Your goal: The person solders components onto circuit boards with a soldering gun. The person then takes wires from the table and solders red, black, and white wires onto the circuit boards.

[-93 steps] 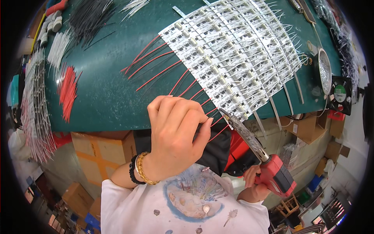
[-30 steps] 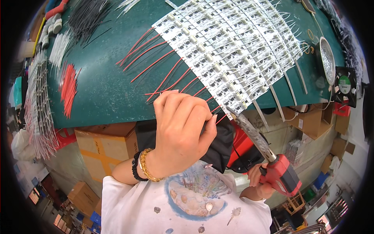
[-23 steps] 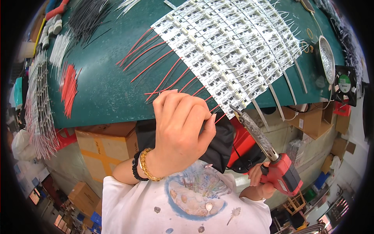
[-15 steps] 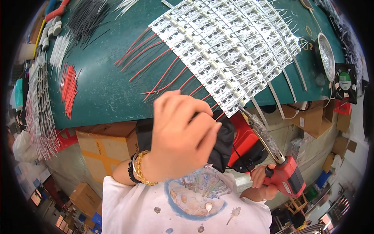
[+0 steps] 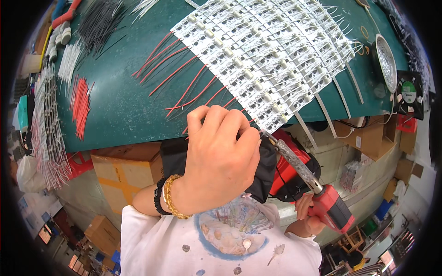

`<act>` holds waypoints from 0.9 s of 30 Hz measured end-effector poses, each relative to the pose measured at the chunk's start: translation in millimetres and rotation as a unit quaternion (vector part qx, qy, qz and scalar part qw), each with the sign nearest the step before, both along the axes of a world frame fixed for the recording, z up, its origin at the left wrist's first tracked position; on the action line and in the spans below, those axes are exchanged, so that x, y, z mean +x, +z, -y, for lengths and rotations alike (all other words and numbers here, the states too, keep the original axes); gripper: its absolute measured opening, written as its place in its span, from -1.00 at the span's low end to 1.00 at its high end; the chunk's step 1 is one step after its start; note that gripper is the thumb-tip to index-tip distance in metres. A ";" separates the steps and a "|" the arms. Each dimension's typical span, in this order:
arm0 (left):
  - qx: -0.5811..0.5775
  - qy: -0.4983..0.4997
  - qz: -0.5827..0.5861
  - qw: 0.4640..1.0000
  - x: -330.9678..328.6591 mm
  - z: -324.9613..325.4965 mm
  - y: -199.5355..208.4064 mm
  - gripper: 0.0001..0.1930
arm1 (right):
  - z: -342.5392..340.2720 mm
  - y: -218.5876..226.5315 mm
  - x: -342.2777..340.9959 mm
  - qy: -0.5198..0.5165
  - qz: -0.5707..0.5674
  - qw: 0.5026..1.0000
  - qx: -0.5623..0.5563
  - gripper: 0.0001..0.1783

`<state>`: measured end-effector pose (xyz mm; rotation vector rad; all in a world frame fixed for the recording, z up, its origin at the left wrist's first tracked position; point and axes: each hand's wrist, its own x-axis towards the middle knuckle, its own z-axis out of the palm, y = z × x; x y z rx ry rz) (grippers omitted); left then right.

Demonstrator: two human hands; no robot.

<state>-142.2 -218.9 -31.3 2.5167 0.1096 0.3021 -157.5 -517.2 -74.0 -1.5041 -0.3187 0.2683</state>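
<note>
My left hand (image 5: 221,154) is closed, knuckles up, at the near corner of a white circuit board panel (image 5: 269,124) on the bench. Its fingertips are hidden, so what they pinch cannot be seen. Red wires (image 5: 193,94) stick out from the panel's left edge, some passing behind my fingers. Wrapped round the grip of a red and black soldering gun (image 5: 335,209), my right hand (image 5: 309,216) holds it below the bench edge. The gun's tip points up and left to the panel's near corner, close to my left fingers.
Bundles of red wires (image 5: 81,108), black wires (image 5: 101,25) and white wires (image 5: 70,60) lie on the green bench (image 5: 124,92). At the right are a round metal dish (image 5: 384,60) and a black fan (image 5: 409,95). A cardboard box (image 5: 126,172) stands below the bench edge.
The soldering gun has shifted left, its tip moving from the panel's front edge toward my left fingers. My left hand has turned and its fingers have drawn together. The panel has slid slightly left.
</note>
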 end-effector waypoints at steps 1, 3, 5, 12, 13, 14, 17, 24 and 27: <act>-0.002 0.005 0.005 1.000 0.2 0.7 -0.8 -0.84 | 2.2 -0.4 0.7 -0.001 0.000 1.000 0.000 -0.46; -0.002 0.012 0.011 1.000 -0.1 0.7 -1.3 -0.84 | -1.1 2.6 7.8 0.064 0.010 0.998 -0.004 -0.44; -0.004 0.015 0.018 1.000 -0.2 0.8 -1.6 -0.84 | -3.8 4.6 10.1 0.084 0.004 0.996 0.014 -0.33; 0.004 0.018 0.012 1.000 -0.4 -1.5 -2.1 -0.82 | 11.3 23.9 -3.9 -0.202 -0.429 0.850 -0.228 -0.11; 0.004 0.019 0.011 1.000 -1.2 -2.0 -2.4 -0.82 | 12.2 13.9 2.3 -0.200 -0.430 0.850 -0.229 -0.11; 0.002 0.006 0.013 1.000 1.6 1.2 -2.3 -0.82 | -3.8 5.9 17.0 -0.022 -0.226 0.972 -0.058 -0.11; 0.001 0.008 0.020 1.000 0.7 0.0 -2.9 -0.81 | -28.3 1.9 28.3 0.149 0.015 0.983 0.107 -0.13; -0.019 -0.004 0.024 1.000 0.3 -3.9 -3.8 -0.82 | -23.4 -17.2 43.7 0.151 0.124 0.981 -0.004 -0.27; -0.031 -0.038 0.010 0.999 -1.8 -11.2 2.4 -0.80 | -30.7 -19.5 46.4 0.139 0.107 0.984 -0.018 -0.35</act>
